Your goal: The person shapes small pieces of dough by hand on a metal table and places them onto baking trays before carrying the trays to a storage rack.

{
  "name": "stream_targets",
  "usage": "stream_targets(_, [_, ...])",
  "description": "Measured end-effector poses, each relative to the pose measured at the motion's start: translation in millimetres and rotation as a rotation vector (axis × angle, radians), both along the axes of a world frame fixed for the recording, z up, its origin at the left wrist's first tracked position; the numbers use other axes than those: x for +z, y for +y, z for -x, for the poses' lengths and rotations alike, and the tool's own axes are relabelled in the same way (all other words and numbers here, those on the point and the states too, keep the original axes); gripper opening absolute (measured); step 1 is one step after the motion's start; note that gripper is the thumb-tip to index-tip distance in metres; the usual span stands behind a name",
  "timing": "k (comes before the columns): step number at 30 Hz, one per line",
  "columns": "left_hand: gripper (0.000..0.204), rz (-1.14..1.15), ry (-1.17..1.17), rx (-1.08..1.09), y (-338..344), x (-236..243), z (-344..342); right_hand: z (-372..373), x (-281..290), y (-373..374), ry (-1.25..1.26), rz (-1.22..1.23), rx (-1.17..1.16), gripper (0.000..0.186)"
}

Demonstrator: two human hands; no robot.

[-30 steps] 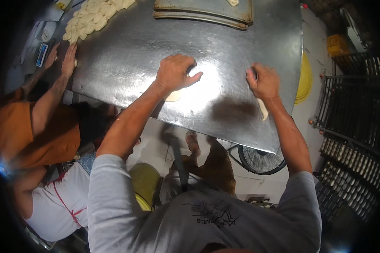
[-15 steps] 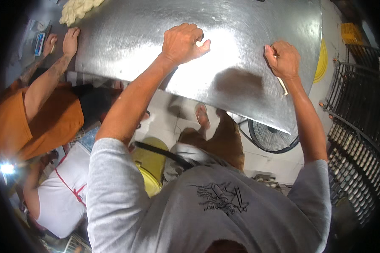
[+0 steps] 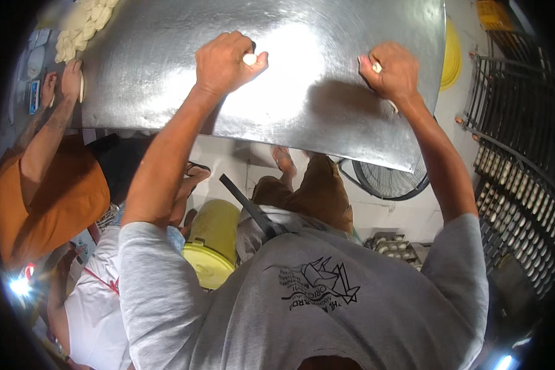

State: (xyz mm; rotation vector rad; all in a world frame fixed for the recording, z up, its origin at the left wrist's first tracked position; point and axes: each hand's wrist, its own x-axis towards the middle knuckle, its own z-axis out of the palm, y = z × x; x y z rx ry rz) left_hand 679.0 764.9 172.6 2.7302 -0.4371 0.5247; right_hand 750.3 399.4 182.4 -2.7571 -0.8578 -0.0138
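While the left hand (image 3: 225,65), at 11 o'clock, is curled around a left dough piece (image 3: 250,59), too tight a squeeze could flatten or tear it. At half past one, the right hand (image 3: 391,71) encloses a right dough piece (image 3: 377,67); what seems its tail emerges beside the wrist, toward five o'clock from the fist, where a dropped wrist could pinch it. Unequal pressure might leave the pieces mismatched. The left forearm slants up from eight o'clock, fingers narrowly closed on dough, thumb out toward two. The right forearm slants up from between three and four, fingers likewise curled around dough, thumb toward 11. Both fists are well apart over the steel table (image 3: 148,68); their undersides are hidden.
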Motion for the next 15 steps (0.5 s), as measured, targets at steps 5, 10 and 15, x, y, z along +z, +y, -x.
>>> stream_targets(5, [0.033,-0.117,0.238,0.188,-17.2,22.0,3.1,2.6,-2.8,-12.3,-0.195,-0.162,0.139,0.042])
stream_targets(10, [0.041,-0.06,0.21,0.09,-18.9,33.6,34.2,19.9,22.5,-29.5,-0.104,-0.048,0.161,0.047])
stream_targets(15, [0.032,-0.079,-0.034,-0.027,-12.1,9.1,-9.0,0.7,-0.2,-16.7,-0.077,-0.041,0.067,0.05])
